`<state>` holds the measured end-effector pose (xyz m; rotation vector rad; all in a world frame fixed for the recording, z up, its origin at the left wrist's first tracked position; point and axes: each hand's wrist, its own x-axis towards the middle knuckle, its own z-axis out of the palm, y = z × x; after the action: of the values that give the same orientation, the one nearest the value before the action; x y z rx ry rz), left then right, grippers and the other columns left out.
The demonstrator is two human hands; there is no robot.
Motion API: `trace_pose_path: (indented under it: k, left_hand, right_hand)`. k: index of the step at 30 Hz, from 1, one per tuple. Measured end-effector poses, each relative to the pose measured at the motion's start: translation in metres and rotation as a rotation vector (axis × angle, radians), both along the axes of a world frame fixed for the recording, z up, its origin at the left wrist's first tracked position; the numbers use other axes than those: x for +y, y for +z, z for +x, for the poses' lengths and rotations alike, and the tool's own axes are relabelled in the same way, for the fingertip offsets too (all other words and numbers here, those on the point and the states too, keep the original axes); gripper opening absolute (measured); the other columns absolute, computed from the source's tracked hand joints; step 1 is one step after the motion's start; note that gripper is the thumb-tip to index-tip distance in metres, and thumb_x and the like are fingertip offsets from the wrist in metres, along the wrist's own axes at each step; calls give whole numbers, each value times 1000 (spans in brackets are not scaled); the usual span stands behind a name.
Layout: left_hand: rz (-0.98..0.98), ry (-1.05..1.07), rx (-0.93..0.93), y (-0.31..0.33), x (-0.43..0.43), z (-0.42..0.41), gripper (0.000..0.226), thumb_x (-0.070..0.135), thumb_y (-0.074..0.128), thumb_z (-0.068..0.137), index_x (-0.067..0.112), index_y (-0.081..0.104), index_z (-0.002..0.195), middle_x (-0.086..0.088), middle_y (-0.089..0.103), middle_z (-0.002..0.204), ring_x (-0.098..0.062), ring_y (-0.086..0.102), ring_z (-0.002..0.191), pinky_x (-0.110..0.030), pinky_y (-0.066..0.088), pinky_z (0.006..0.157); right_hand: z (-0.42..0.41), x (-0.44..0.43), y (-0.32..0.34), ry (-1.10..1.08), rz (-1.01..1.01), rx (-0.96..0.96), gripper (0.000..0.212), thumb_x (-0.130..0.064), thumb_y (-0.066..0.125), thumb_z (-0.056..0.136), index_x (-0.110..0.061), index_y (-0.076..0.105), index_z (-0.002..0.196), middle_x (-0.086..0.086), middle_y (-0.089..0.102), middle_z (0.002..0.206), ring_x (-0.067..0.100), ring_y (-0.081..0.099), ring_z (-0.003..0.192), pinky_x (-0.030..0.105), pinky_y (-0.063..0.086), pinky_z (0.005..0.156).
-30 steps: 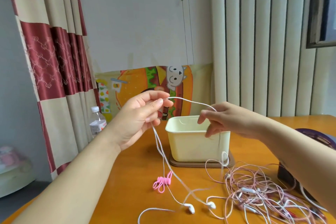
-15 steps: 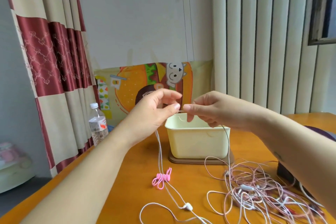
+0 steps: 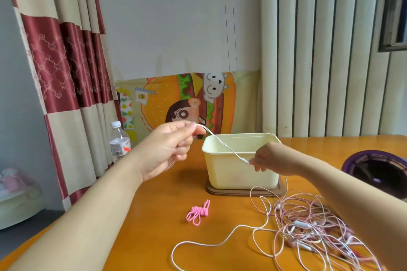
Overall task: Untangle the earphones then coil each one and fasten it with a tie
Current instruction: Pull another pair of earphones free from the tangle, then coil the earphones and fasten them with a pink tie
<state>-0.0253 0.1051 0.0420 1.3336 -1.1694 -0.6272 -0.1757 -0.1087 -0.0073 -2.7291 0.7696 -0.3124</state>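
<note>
My left hand (image 3: 169,149) is raised above the table and pinches one end of a white earphone cable (image 3: 222,143) between thumb and forefinger. My right hand (image 3: 267,159) pinches the same cable lower down, in front of the cream box. The cable runs taut between both hands, then drops and loops across the table (image 3: 220,243). A tangle of pink and white earphones (image 3: 312,229) lies at the right, partly under my right forearm. Pink ties (image 3: 198,212) lie bundled on the table in the middle.
A cream plastic box (image 3: 240,174) stands on a brown lid behind the hands. A water bottle (image 3: 119,142) stands at the table's far left edge by the curtain. A dark purple round object (image 3: 378,168) sits at the right. The orange table (image 3: 141,222) fills the foreground.
My hands met near the box, then drew apart. The right hand slid down along the cable, now stretched straight between them. The earbuds have left the view.
</note>
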Motion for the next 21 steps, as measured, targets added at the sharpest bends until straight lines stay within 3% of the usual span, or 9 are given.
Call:
trace_pose_path:
  k: [2,3,5,8,11,12,14,17,21]
  left_hand:
    - [18,-4,-6,-1,-2,-3,23,26,48,91,8,62,93,8,30,54,-3,23,44,-16,23,44]
    - [28,-3,-10,-2,-4,-4,22,24,47,94,8,62,93,8,30,53,-4,23,45,-16,22,44]
    - [51,-5,-24,-3,-8,-8,23,22,44,97,8,63,94,9,29,53,-4,22,46,-17,21,44]
    - [57,-14,-35,-6,-13,-17,23,22,45,97,8,63,95,9,28,53,-4,21,45,-16,20,44]
    - [50,-10,-50,-8,-17,-20,21,21,46,97,10,64,96,10,27,52,-3,20,44,-15,21,42]
    - [53,-7,-51,-8,-18,-20,22,20,46,98,12,66,92,10,27,52,-3,21,44,-15,20,42]
    - [80,-8,-51,-12,-17,-14,25,21,45,98,15,65,86,10,27,53,-4,21,45,-15,20,43]
    - [172,-49,-24,-21,-13,-3,25,23,44,98,11,60,83,9,29,53,-4,23,44,-16,23,44]
    - [175,-146,181,-34,-10,6,24,23,43,97,11,55,80,7,30,53,-4,26,44,-16,28,44]
  right_hand:
    - [4,5,1,30,-2,-51,33,-36,50,96,-11,71,97,5,69,95,23,63,90,30,47,80]
    - [6,11,5,70,83,-172,36,-41,47,96,-13,69,100,4,69,98,22,62,94,29,46,82]
    - [7,31,21,174,433,-438,48,-57,41,87,-20,64,107,-2,68,106,15,61,104,26,44,90]
    - [11,57,42,369,744,-430,54,-62,44,75,-26,61,111,1,66,116,15,61,111,31,46,97]
    - [12,70,48,472,834,-282,52,-46,57,79,-13,58,119,9,67,98,19,65,84,31,53,83]
    - [11,70,50,476,867,-270,49,-40,60,80,-7,58,117,7,63,83,15,59,68,26,52,70]
    - [11,61,48,451,889,-270,42,-34,62,79,-3,63,107,-1,44,58,9,35,50,18,36,50]
    - [13,41,40,415,934,-406,21,-32,60,79,-13,68,85,-8,27,51,7,21,45,19,19,44]
    - [22,22,14,198,804,-559,20,-29,59,87,-11,67,86,-10,29,49,9,21,49,20,20,45]
